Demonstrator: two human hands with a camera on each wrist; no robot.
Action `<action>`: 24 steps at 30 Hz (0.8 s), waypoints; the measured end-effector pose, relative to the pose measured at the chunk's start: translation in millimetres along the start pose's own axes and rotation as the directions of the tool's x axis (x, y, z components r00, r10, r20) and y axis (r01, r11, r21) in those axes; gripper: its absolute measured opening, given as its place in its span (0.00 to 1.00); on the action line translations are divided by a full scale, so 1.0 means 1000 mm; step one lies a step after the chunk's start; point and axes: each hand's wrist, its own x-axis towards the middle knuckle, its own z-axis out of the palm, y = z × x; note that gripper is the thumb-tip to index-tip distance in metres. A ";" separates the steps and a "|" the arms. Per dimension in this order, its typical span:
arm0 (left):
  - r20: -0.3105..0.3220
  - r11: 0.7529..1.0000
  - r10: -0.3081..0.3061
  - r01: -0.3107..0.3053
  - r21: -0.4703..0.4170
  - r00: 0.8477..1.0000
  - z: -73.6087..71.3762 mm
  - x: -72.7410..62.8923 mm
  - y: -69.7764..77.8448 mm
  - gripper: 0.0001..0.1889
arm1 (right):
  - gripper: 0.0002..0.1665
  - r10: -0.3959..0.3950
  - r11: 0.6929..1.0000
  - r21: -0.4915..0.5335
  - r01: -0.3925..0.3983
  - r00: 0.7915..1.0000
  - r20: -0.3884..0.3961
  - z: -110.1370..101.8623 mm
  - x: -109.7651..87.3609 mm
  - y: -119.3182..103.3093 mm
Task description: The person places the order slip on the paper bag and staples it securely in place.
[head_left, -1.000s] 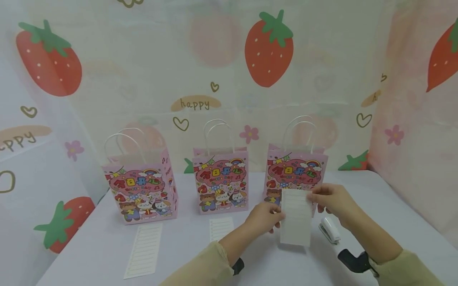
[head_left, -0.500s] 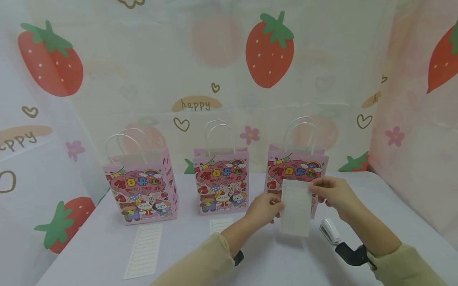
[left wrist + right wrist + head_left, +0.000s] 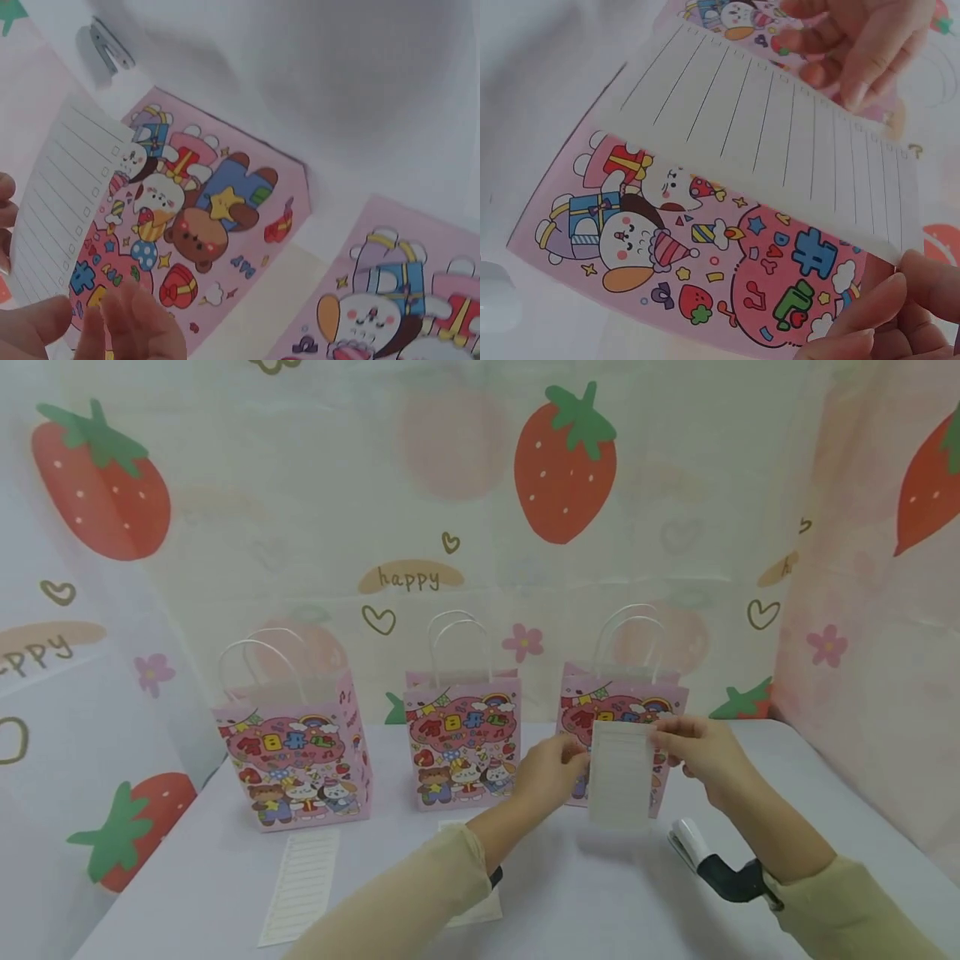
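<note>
A lined paper sheet (image 3: 621, 777) hangs upright in front of the right-hand pink gift bag (image 3: 581, 697). My right hand (image 3: 705, 752) pinches its upper right corner between thumb and fingers, clear in the right wrist view. Beside the sheet's left edge is my left hand (image 3: 551, 768), its thumb and fingers apart with the thumb tip close to the edge; whether it touches, I cannot tell. Small checkboxes run along one edge of the sheet (image 3: 780, 127). A small white stapler (image 3: 686, 839) lies on the table beneath my right forearm.
Two more pink gift bags, a middle one (image 3: 462, 743) and a left one (image 3: 292, 760), stand on the white table. One lined sheet (image 3: 300, 885) lies before the left bag; another sheet (image 3: 480, 906) is partly under my left forearm. A strawberry-print cloth (image 3: 337, 485) hangs behind.
Both hands and the held sheet have risen and come nearer the right bag. The left fingers, earlier pinching the sheet's left edge, have loosened and spread.
</note>
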 end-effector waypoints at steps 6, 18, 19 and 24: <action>-0.190 0.968 0.209 -0.175 0.181 0.959 -0.007 0.007 0.007 0.13 | 0.19 -0.007 1.000 0.006 0.007 0.999 -0.044 -0.001 0.003 -0.006; -0.085 0.828 0.340 -0.255 0.500 0.937 -0.021 0.045 0.034 0.36 | 0.12 0.015 0.997 0.080 -0.008 0.996 -0.093 -0.006 0.014 -0.011; -0.053 0.813 0.327 -0.252 0.525 0.943 -0.021 0.049 0.037 0.40 | 0.11 0.007 0.996 0.085 0.002 0.995 -0.100 -0.006 0.015 -0.011; 0.040 0.790 0.226 -0.207 0.577 0.973 -0.021 0.070 0.046 0.50 | 0.12 -0.031 0.993 0.105 0.046 0.990 -0.140 -0.003 0.020 -0.013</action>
